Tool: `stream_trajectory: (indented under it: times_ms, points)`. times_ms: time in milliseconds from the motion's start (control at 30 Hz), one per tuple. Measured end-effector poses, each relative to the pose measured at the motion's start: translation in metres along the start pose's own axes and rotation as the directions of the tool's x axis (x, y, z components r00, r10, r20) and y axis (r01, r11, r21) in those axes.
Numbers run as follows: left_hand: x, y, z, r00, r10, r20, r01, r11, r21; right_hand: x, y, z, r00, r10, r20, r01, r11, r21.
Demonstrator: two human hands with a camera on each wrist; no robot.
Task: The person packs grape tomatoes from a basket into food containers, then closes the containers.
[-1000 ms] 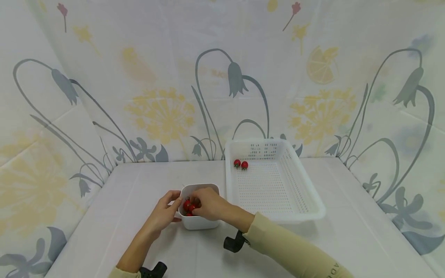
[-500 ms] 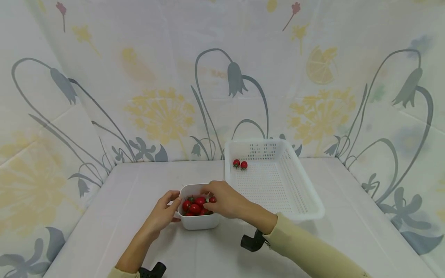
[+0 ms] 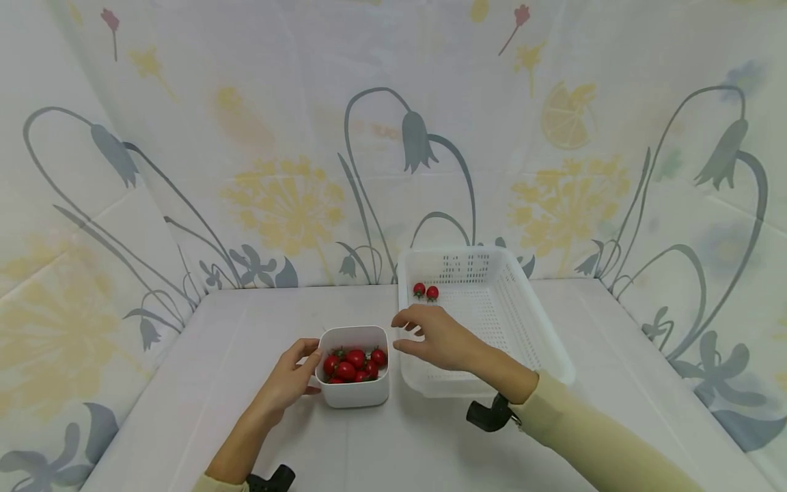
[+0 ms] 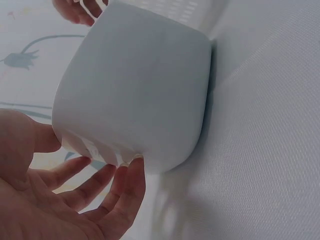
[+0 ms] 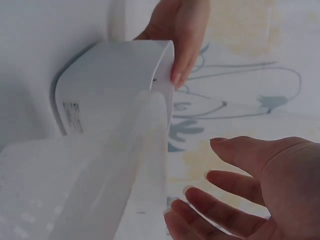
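Note:
A small white bowl [image 3: 356, 395] [image 4: 135, 90] [image 5: 110, 85] of several red cherry tomatoes [image 3: 353, 362] stands on the white table. My left hand [image 3: 285, 379] [image 4: 75, 200] [image 5: 180, 30] holds its left side, thumb at the rim and fingers against the wall. My right hand [image 3: 430, 335] [image 5: 240, 185] hovers just right of the bowl, over the left edge of the white perforated basket [image 3: 541, 328] [image 5: 100, 190]. Its fingers are spread and relaxed, and I see nothing in them. Two cherry tomatoes [image 3: 425, 292] lie in the basket's far left corner.
The basket touches or nearly touches the bowl's right side. A flower-printed cloth [image 3: 393, 171] walls in the table at the back and both sides. Bare tabletop [image 3: 246, 321] lies left of the bowl and in front of it.
My right hand has lifted out of the bowl and moved right and away, to the basket's left edge. The tomatoes in the bowl are now uncovered. My left hand has stayed on the bowl.

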State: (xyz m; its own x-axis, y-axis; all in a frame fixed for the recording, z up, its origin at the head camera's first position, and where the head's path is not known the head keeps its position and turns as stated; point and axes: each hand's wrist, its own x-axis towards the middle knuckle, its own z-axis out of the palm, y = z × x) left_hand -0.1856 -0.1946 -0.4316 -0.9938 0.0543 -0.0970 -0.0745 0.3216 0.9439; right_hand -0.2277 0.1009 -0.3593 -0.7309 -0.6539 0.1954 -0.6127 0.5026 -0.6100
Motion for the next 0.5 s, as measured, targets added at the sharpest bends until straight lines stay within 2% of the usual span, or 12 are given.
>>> stream_trajectory:
  times_ms: [300, 500]
  points:
    - [0.000, 0.000, 0.000, 1.000, 0.001, -0.002, -0.001, 1.000, -0.001, -0.008, 0.032, -0.025, 0.996, 0.067, -0.063, -0.070, 0.996, -0.048]
    - [0.001, -0.001, 0.000, 1.000, -0.003, -0.008, 0.003, 1.000, -0.003, -0.007, 0.061, -0.041, 0.991, 0.103, -0.083, -0.110, 0.991, -0.080]
